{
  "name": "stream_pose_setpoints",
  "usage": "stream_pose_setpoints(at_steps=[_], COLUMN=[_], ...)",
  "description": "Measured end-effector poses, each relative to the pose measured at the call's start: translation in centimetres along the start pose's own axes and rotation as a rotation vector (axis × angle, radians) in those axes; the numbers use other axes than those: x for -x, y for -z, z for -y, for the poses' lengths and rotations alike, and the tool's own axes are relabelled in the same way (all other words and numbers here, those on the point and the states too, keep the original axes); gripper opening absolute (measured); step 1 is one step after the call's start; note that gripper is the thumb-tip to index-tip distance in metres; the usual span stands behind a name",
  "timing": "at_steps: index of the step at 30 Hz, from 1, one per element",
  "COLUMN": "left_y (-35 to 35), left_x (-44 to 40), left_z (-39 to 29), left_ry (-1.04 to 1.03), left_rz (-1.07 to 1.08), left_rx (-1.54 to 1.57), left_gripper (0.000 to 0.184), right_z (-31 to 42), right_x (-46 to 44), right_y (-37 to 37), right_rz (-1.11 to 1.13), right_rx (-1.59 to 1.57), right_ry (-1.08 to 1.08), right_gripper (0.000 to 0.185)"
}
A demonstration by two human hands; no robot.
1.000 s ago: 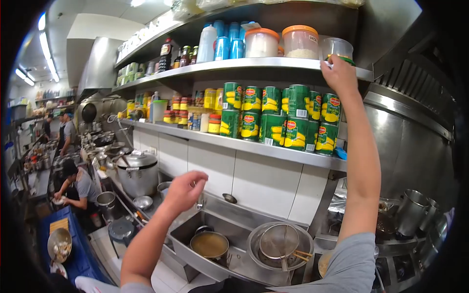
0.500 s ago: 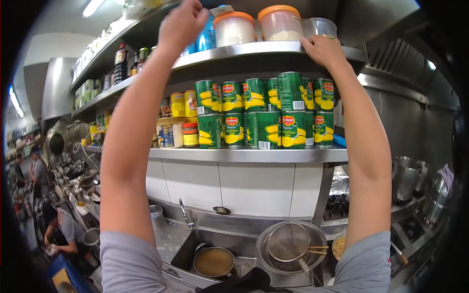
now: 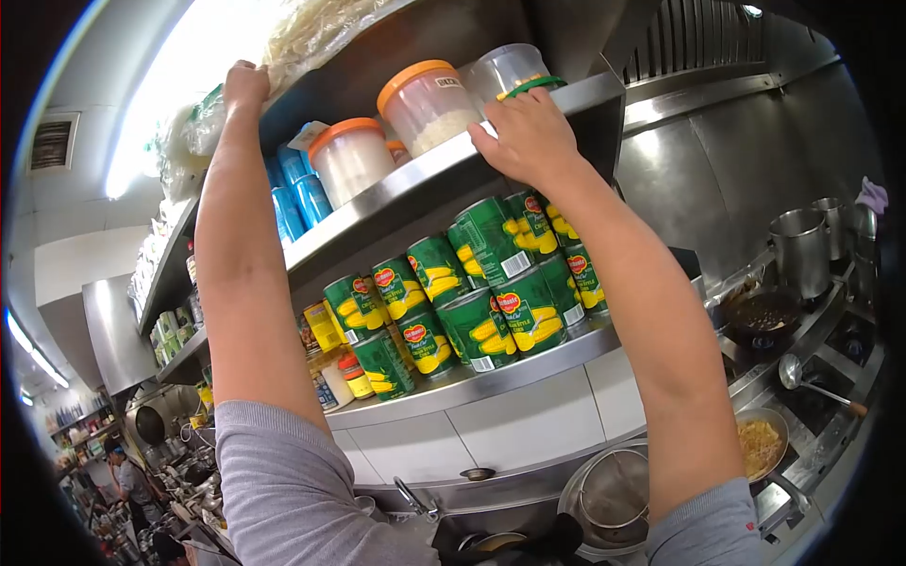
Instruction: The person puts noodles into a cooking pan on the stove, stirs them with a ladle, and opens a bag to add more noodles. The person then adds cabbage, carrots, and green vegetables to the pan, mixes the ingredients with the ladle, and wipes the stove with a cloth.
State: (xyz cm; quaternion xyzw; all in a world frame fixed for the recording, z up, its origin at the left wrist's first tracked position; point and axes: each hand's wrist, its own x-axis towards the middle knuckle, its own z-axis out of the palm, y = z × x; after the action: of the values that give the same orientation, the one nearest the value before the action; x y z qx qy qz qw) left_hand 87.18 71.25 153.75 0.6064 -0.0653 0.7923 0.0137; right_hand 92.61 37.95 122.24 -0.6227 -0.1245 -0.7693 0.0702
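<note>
High at the upper left, my left hand (image 3: 246,85) is raised against the clear plastic bags (image 3: 307,38) on the top shelf; its fingers are curled, and what they hold cannot be made out. My right hand (image 3: 528,134) rests on the edge of the steel middle shelf (image 3: 415,174), its fingers by the green rim of a clear tub (image 3: 507,68). Left of it stand two tubs with orange lids, one holding white grains (image 3: 429,106), the other a white content (image 3: 352,162). Blue cans (image 3: 310,200) stand further left. Green corn cans (image 3: 478,330) fill the shelf below.
Below are a sink with a faucet (image 3: 415,498) and a strainer (image 3: 615,488) in a steel bowl. At the right, a stove holds a pan of food (image 3: 761,445), a dark wok (image 3: 763,319), a ladle (image 3: 791,371) and tall pots (image 3: 800,247). A person (image 3: 132,481) stands far left.
My left hand has risen from above the sink to the top-shelf bags. My right hand stays by the middle shelf's edge. The view has tilted and moved closer to the shelves.
</note>
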Motion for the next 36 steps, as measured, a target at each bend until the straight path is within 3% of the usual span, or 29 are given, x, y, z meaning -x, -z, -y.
stream_pose_setpoints(at_steps=[1, 2, 3, 6, 9, 12, 13, 16, 18, 20, 23, 24, 26, 27, 29, 30, 31, 32, 33, 36], left_y=[-0.1, -0.4, -2.4, -0.5, -0.3, 3.1, 4.7, 7.8, 9.0, 9.2, 10.8, 10.5, 9.8, 9.8, 9.4, 9.9, 10.8, 11.6, 12.4, 14.2], left_x=[-0.2, -0.6, -2.8, -0.1, -1.7, -3.2, -3.1, -2.6, -2.2, -2.2, 1.4, 1.4, -0.1, -0.6, -0.2, 0.6, 2.3, 3.7, 4.4, 6.9], left_z=[0.2, 0.1, 1.9, 1.2, 3.5, 4.2, 3.8, 1.7, 1.0, 1.8, -0.6, -0.1, 0.4, 0.5, 1.3, 0.8, -0.3, -1.4, -2.3, -3.5], left_ry=[0.127, 0.125, -0.003, 0.136, 0.081, 0.154, -0.119, 0.018, 0.239, 0.097, 0.179, 0.182, 0.115, 0.116, -0.025, -0.014, 0.07, 0.153, 0.282, 0.366], left_rz=[0.068, 0.075, 0.075, 0.057, -0.137, -0.022, -0.174, -0.262, -0.326, -0.534, -0.311, -0.313, -0.061, -0.07, -0.024, -0.03, -0.078, -0.128, -0.101, -0.068], left_rx=[0.089, 0.096, -0.129, 0.069, 0.623, 0.575, 0.084, 0.471, 0.786, 0.579, 0.565, 0.561, 0.474, 0.476, 0.404, 0.402, 0.569, 0.739, 0.919, 0.977], left_gripper=[0.034, 0.034, 0.032, 0.027, 0.022, 0.022, 0.02, 0.026, 0.03, 0.049, 0.1, 0.1, 0.093, 0.093, 0.079, 0.079, 0.067, 0.058, 0.078, 0.082], right_z=[0.0, -0.4, -0.7, -0.5, -0.5, -0.5, -0.5, -0.3, -0.6, 0.1, 0.1, 0.5, 1.8, 2.9, 5.8, 6.8, 8.1, 9.8, 12.4, 16.5], right_x=[0.0, 0.0, 0.2, 0.1, -0.1, -0.1, -0.2, -0.4, -0.4, -0.6, -0.6, -0.6, -1.5, -2.5, -4.9, -6.6, -8.5, -10.6, -13.0, -16.6], right_y=[-0.1, -0.1, -0.1, -0.8, -0.4, -0.7, -0.7, -0.3, 0.1, -0.2, 0.0, 0.1, 0.8, 1.3, 2.4, 3.6, 4.9, 5.9, 9.5, 15.2], right_rz=[-0.011, -0.018, -0.01, -0.068, -0.027, -0.049, -0.047, 0.0, 0.014, 0.026, 0.037, 0.038, 0.195, 0.188, -0.126, -0.338, -0.545, -0.666, -0.287, -0.235], right_rx=[-0.004, -0.003, 0.001, -0.009, 0.003, 0.007, 0.006, 0.039, 0.021, -0.008, 0.005, 0.002, 0.068, 0.07, -0.235, -0.121, -0.017, -0.001, -0.182, -0.211], right_ry=[0.011, 0.022, 0.012, 0.048, 0.046, 0.056, 0.049, 0.046, 0.041, 0.045, -0.009, -0.005, -0.149, -0.143, -0.133, 0.034, 0.199, 0.282, 0.156, 0.15], right_gripper=[0.041, 0.041, 0.041, 0.039, 0.04, 0.041, 0.041, 0.041, 0.041, 0.042, 0.042, 0.042, 0.043, 0.043, 0.047, 0.051, 0.06, 0.05, 0.096, 0.092])
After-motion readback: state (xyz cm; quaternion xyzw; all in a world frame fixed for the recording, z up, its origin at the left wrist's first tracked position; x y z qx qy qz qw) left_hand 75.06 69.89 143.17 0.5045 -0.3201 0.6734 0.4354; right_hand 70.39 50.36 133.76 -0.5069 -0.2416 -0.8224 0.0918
